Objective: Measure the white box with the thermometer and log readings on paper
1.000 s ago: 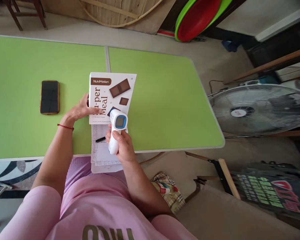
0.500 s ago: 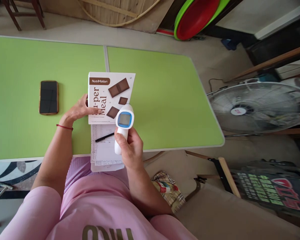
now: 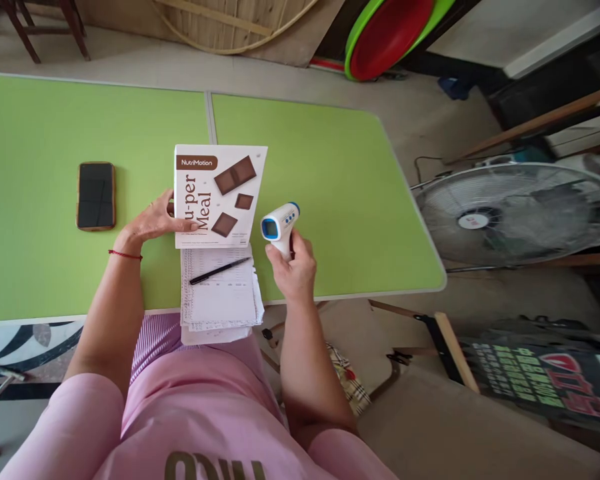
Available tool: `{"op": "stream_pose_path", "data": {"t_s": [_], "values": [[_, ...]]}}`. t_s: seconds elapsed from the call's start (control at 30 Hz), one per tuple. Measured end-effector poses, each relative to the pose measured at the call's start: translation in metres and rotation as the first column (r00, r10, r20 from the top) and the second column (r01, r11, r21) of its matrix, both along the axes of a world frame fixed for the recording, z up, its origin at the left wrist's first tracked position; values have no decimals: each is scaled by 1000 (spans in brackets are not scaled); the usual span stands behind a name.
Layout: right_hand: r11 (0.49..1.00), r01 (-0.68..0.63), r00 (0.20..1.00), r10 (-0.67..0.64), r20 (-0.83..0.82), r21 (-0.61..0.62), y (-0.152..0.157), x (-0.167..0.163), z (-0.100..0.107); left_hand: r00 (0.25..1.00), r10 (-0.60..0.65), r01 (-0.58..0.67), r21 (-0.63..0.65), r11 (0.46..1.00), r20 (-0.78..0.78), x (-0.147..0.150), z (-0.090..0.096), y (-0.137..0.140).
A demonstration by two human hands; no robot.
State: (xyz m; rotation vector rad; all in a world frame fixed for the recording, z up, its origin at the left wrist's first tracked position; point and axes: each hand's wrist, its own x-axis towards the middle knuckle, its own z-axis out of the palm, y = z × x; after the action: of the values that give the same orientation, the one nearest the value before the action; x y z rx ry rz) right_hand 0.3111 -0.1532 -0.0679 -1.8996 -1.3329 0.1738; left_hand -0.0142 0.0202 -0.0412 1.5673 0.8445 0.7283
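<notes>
L hand [image 3: 155,215]: thumb on front of box [image 3: 233,200], other fingers round its L side, mostly hidden; looks clamped on it.
R hand [image 3: 297,270]: fingers closed round handle of thermometer [image 3: 280,223]; can't tell if trigger is pressed.
Thermometer: in R hand, just R of box, not touching; screen twd person, nose aimed away + to R. Readout too small to tell.
Box: printed front twd person, covers far end of papers [image 3: 225,300]; can't tell if resting or held up.
Pen [image 3: 220,271]: on papers, slantwise, nr box's lower edge; papers overhang near edge of table [image 3: 330,180].
Phone [image 3: 96,197]: on table, L of L hand, apart from it.
Box + thermometer step: prob. L steadies box while R holds thermometer off to side.
R wrist next: any turn back twd box prob. calls for steady L grip + clearance at box's R edge.
</notes>
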Motion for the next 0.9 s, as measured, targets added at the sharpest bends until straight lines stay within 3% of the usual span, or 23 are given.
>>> {"op": "stream_pose_path", "data": {"t_s": [0.1,0.23,0.33,0.43,0.5,0.6,0.67,0.8,0.9], "values": [[992,19,993,-5,114,-125,6,26,-22,1000,-8,9,-53,999,9,1,3,-2],[976,-7,983,46,179,-216,5,36,-31,1000,-23,22,-147,989,-3,2,14,-7],[981,-21,968,68,241,-192,4,34,-29,1000,17,-18,-177,984,-8,2,21,-10],[996,-32,947,58,315,-89,0,23,-22,994,67,-59,-97,994,81,3,23,-11],[988,-143,935,156,319,-65,-4,10,-16,988,101,-99,-20,995,116,5,20,-10],[910,-391,866,415,278,-139,-10,-10,-8,983,159,-166,72,984,90,7,12,-6],[855,-480,816,518,257,-196,-12,-20,-5,980,190,-196,114,974,58,9,6,-3],[791,-553,762,607,226,-261,-9,-24,2,982,189,-181,176,968,-30,8,0,1],[778,-577,760,622,186,-248,-5,-23,8,945,203,-140,245,959,-256,5,-1,3]]}}
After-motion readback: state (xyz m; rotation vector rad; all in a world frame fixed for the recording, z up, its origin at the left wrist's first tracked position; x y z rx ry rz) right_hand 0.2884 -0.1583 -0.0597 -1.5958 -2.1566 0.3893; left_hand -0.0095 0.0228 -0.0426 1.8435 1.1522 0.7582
